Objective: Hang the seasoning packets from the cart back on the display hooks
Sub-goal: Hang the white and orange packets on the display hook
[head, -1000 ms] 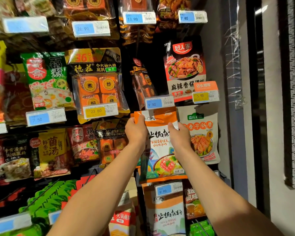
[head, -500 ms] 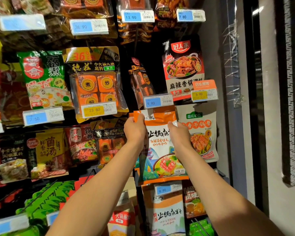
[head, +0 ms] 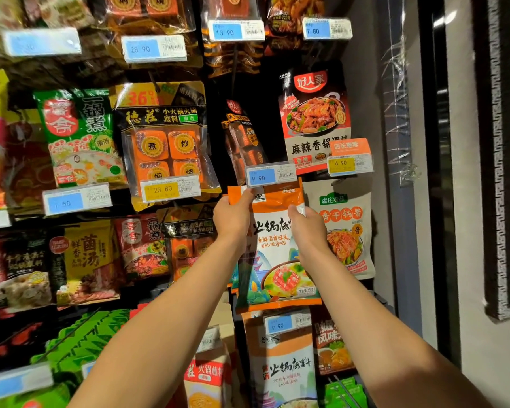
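An orange and white seasoning packet (head: 277, 254) hangs upright in front of the display, its top edge just under the 9.90 price tag (head: 270, 174) at the end of a hook. My left hand (head: 233, 217) grips the packet's top left corner. My right hand (head: 306, 225) pinches its upper right edge. The hook itself is hidden behind the tag and the packet's top. Whether the packet's hole sits on the hook cannot be told.
Packets fill the wall: a black and orange pack (head: 165, 142) to the left, a red and black one (head: 315, 119) above right, a beige one (head: 345, 231) right beside my right hand. An identical orange packet (head: 283, 366) hangs below. A dark door frame (head: 433, 172) borders the display.
Both hands have kept their grip on the packet and raised it slightly toward the 9.90 tag. The view has shifted a little.
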`<state>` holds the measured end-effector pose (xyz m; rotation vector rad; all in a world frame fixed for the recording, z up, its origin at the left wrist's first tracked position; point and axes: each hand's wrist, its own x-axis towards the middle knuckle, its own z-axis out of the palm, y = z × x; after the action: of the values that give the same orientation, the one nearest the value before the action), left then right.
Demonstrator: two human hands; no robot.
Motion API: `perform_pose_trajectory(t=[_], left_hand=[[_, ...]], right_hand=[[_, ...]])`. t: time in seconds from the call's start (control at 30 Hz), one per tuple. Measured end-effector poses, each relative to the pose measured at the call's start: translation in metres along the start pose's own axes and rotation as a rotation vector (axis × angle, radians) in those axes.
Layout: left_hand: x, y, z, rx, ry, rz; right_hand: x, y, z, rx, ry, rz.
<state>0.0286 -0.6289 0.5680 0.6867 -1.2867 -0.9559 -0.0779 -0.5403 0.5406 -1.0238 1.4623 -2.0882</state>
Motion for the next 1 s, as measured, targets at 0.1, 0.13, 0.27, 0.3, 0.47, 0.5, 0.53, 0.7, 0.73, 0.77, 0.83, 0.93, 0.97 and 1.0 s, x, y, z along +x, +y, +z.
perform_pose_trajectory(t=[0.1, 0.13, 0.27, 0.3, 0.47, 0.5, 0.53, 0.7, 0.73, 0.77, 0.83, 0.93, 0.97, 1.0], left_hand=[[0.003, 0.003, 0.000, 0.022, 0.029, 0.000], [0.003, 0.002, 0.000, 0.031, 0.032, -0.001], [-0.003, 0.001, 0.001, 0.060, 0.030, -0.014], [-0.005, 0.000, 0.001, 0.066, 0.029, -0.018], [-0.012, -0.009, -0.001, 0.072, 0.034, -0.042], [-0.014, -0.012, -0.001, 0.066, 0.042, -0.029], [-0.016, -0.013, -0.002, 0.060, 0.049, -0.013], [-0.023, -0.014, -0.004, 0.015, 0.025, 0.058], [-0.024, -0.013, -0.004, 0.006, 0.019, 0.072], [-0.026, -0.011, -0.004, -0.003, 0.020, 0.086], [-0.028, -0.006, -0.004, -0.023, 0.031, 0.102], [-0.029, 0.000, -0.005, -0.034, 0.053, 0.108], [-0.028, 0.002, -0.006, -0.027, 0.060, 0.106], [-0.026, 0.003, -0.006, -0.020, 0.064, 0.098]], right_hand=[[0.004, 0.000, 0.002, 0.013, -0.016, 0.040], [0.005, 0.000, 0.002, 0.009, -0.024, 0.053], [0.007, 0.002, -0.003, 0.001, -0.019, 0.066], [0.007, 0.002, -0.005, 0.000, -0.014, 0.071], [0.001, 0.009, -0.008, 0.039, -0.028, 0.137], [0.001, 0.013, -0.007, 0.032, -0.027, 0.135], [0.000, 0.014, -0.006, 0.031, -0.020, 0.123], [-0.002, 0.022, -0.003, 0.073, -0.022, 0.104], [-0.004, 0.021, -0.003, 0.081, -0.019, 0.094], [-0.006, 0.019, -0.004, 0.083, -0.012, 0.082], [-0.008, 0.016, -0.004, 0.086, -0.012, 0.055], [-0.010, 0.009, -0.004, 0.090, -0.029, 0.020], [-0.008, 0.008, -0.004, 0.090, -0.035, 0.023], [-0.007, 0.007, -0.002, 0.087, -0.035, 0.022]])
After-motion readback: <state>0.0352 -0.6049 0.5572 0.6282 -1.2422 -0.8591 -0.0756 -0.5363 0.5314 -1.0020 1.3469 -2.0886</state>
